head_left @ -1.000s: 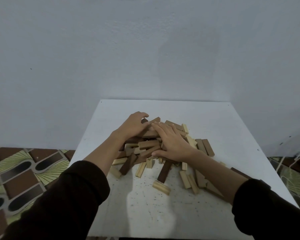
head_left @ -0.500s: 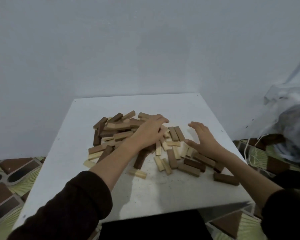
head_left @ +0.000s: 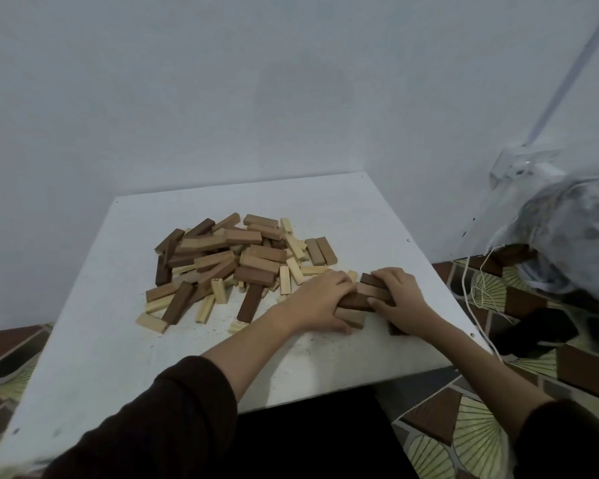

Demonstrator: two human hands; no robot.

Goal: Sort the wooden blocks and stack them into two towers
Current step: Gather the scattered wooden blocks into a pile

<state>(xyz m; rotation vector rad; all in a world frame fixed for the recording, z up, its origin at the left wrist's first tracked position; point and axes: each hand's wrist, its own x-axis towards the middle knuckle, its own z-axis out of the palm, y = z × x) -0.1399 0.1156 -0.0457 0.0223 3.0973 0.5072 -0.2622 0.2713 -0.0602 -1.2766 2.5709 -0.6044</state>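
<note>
A loose pile of wooden blocks point(head_left: 236, 261), dark brown, mid brown and pale, lies on the white table point(head_left: 118, 340) left of centre. Near the table's right front, a small group of brown blocks point(head_left: 363, 299) lies side by side between my hands. My left hand point(head_left: 320, 300) grips that group from the left, fingers curled over the block ends. My right hand point(head_left: 400, 302) grips it from the right, fingers curled over the tops. A further block under my right hand is mostly hidden.
The table stands in a corner against pale walls. To the right, on the patterned tile floor point(head_left: 481, 426), lie a crumpled plastic bag point(head_left: 574, 236), a white cord point(head_left: 478, 295) and a dark object point(head_left: 536, 330). The table's right edge is close to my right hand.
Both hands left the main pile and closed in on a few brown blocks at the right front, pressing them together. The view has swung to the right.
</note>
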